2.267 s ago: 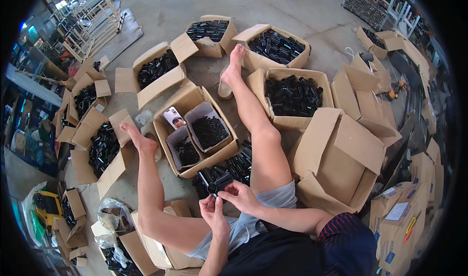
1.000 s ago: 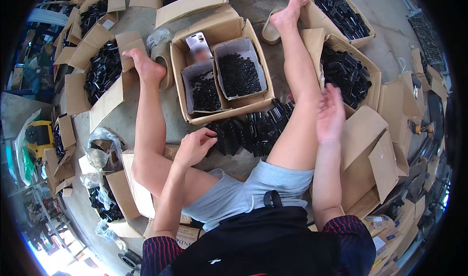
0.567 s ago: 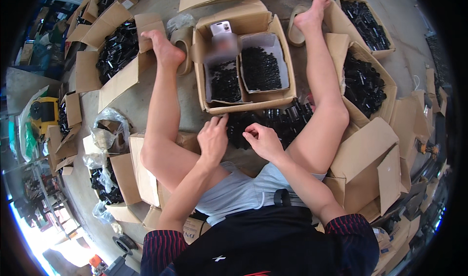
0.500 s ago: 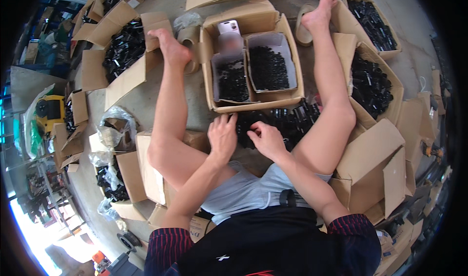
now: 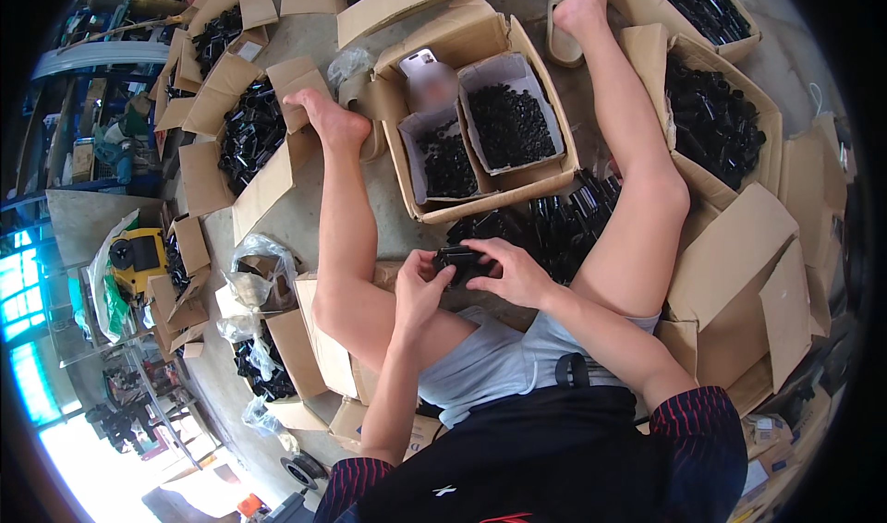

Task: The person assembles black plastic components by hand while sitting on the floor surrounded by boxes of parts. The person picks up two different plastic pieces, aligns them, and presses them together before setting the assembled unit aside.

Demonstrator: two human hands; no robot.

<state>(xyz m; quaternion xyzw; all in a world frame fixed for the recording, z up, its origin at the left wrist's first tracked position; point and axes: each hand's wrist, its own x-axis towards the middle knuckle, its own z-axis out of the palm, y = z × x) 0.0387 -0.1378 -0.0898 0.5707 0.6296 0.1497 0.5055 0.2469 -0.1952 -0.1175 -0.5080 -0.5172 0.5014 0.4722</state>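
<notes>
Between my legs, my left hand [image 5: 421,288] and my right hand [image 5: 514,275] hold a small black plastic part [image 5: 464,262] from either side. The fingers of both are closed on it and cover its ends, so its exact kind is hidden. Just beyond lies a heap of black tube-shaped parts [image 5: 565,229] on the floor. Past that stands an open cardboard box [image 5: 499,205]. Inside it, two pale-lined compartments contain small black pieces, a left lot [image 5: 448,163] and a right lot [image 5: 511,126]. A phone [image 5: 419,64] leans at the box's back left.
Open cartons of black parts surround me: one at left [image 5: 208,177], one at right [image 5: 765,153]. An open-flapped carton [image 5: 736,273] sits beside my right thigh. Clear plastic bags [image 5: 261,273] lie left of my left knee. A slipper [image 5: 560,33] is by my right foot.
Both hands have come back from the heap toward me and now hold a black part between them. The view has shifted and tilted slightly.
</notes>
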